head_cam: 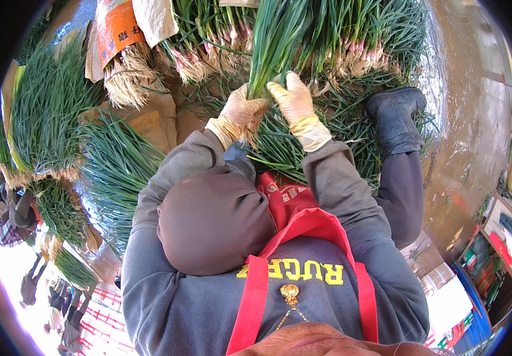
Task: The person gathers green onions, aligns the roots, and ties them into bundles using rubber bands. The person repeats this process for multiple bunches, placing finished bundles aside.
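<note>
Both my hands wear pale yellow rubber gloves and are raised in front of me at the upper middle. My left hand (245, 109) is closed around the root end of a bunch of long green allium stalks (278, 40), whose leaves point away from me. My right hand (293, 95) is at the bunch's right side, thumb and fingers partly spread near its base; whether it grips any stalk is unclear. Loose green stalks (278, 147) lie below my hands. Beyond them are rows of stalks with pinkish white bases (358, 53) and stringy roots.
An orange printed wrapper (118, 31) surrounds a rooted bundle at the upper left. More green piles (55, 115) stand at the left. My dark rubber boot (393, 111) rests on the wet floor (465, 133) at the right. Several people appear at the far lower left.
</note>
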### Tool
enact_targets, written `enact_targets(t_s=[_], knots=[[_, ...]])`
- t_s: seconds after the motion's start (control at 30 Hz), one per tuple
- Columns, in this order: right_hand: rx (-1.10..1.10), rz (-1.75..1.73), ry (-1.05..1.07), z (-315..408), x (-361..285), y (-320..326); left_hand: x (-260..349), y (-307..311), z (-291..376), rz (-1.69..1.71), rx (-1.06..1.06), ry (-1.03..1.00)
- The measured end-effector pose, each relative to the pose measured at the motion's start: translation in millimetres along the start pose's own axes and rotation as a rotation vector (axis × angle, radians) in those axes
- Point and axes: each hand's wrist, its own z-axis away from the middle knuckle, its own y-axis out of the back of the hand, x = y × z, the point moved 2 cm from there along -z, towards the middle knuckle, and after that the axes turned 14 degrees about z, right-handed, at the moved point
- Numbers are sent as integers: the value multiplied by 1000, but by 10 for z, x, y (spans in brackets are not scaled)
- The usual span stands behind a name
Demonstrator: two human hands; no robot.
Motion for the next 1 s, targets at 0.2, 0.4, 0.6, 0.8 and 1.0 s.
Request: enact_targets(t_s=[0.2,0.4,0.6,0.8,1.0], knots=[[50,381,-47,-115,22,-132,-88,-29,-23,-69,-32,-155],[-2,457,-144,-178,150,-111,-182,31,-79,-496,-92,-259],[-40,-386,-291,-108,190,-215,-127,-23,-46,22,-72,-96],[-264,-1524,-359,126,114,-19,48,-34,-44,228,-160,121],[-245,-1620,-230,-21,181,483,49,8,-5,262,-209,171]])
